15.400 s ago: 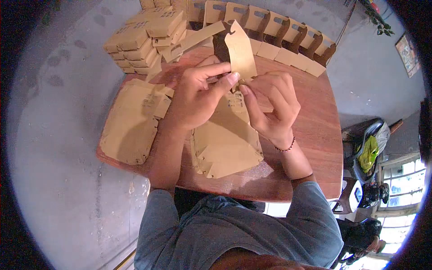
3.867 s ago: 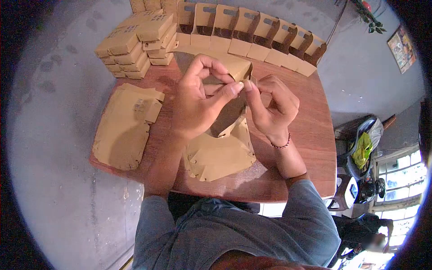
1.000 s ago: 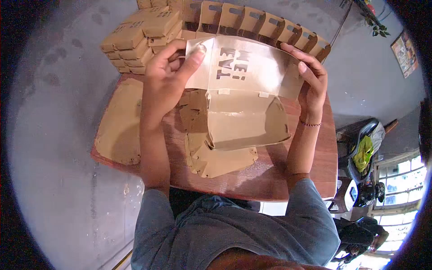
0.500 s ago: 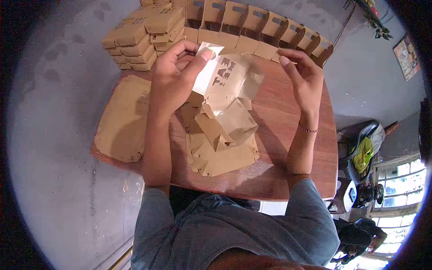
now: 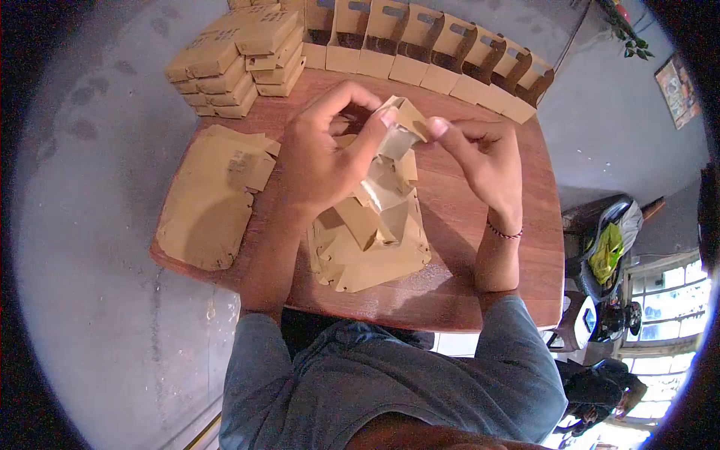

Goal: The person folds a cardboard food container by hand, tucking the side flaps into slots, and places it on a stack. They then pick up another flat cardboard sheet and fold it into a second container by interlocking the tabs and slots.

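Note:
A partly folded cardboard box [image 5: 385, 185], brown with a shiny inner face, is held above the middle of the table. My left hand [image 5: 334, 150] is closed on its upper left flap, thumb over the edge. At the upper right corner of the same flap end, my right hand [image 5: 484, 161] pinches the edge between thumb and fingers; the fingers behind are partly hidden. The upper walls are bent inward, and the lower part stays spread open. Beneath the box lie flat cardboard blanks [image 5: 375, 266] with slotted edges.
More flat cardboard blanks [image 5: 202, 202] lie on the wooden table [image 5: 495, 307] at left. Closed boxes [image 5: 206, 56] are stacked at the back left. Several upright cartons with handle holes [image 5: 409, 67] line the back edge. Another person [image 5: 600, 390] is at lower right.
The box's upper flaps have been folded up and inward, hiding the printed panel. My right hand has moved left and down onto the flap; my left hand has shifted right and down.

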{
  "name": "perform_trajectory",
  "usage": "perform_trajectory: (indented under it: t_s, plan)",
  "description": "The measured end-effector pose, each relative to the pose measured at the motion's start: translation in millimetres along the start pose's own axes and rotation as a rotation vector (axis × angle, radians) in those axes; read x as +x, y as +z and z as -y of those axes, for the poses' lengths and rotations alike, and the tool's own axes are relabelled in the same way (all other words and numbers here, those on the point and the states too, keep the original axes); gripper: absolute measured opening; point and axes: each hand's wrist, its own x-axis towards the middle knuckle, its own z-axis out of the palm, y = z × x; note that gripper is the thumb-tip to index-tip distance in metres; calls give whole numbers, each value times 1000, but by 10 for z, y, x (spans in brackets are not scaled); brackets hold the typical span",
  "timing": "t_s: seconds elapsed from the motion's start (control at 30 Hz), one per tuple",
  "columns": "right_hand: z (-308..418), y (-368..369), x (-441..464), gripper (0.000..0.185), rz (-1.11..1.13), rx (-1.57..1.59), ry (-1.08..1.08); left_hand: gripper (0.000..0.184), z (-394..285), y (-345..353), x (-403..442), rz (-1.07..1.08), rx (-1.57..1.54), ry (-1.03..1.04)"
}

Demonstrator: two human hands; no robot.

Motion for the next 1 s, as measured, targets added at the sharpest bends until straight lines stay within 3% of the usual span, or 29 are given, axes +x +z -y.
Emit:
perform_trajectory:
  t_s: [0.07, 0.33, 0.43, 0.77, 1.0]
  plan:
    - [0, 24, 1, 38, 10, -95, 59, 14, -27, 3, -13, -5, -46, -31]
    - [-179, 172, 108, 25, -192, 157, -161, 9, -14, -13, 12, 15, -197, -30]
    - [-165, 191, 93, 22, -160, 245, -100, 9, 5, -23, 18, 55, -246, -46]
    - [-181, 306, 47, 17, -87, 340, -187, 12, -51, 19, 26, 41, -154, -20]
    - [-170, 419, -14, 11, -200, 254, -229, 13, -19, 54, 7, -53, 45, 97]
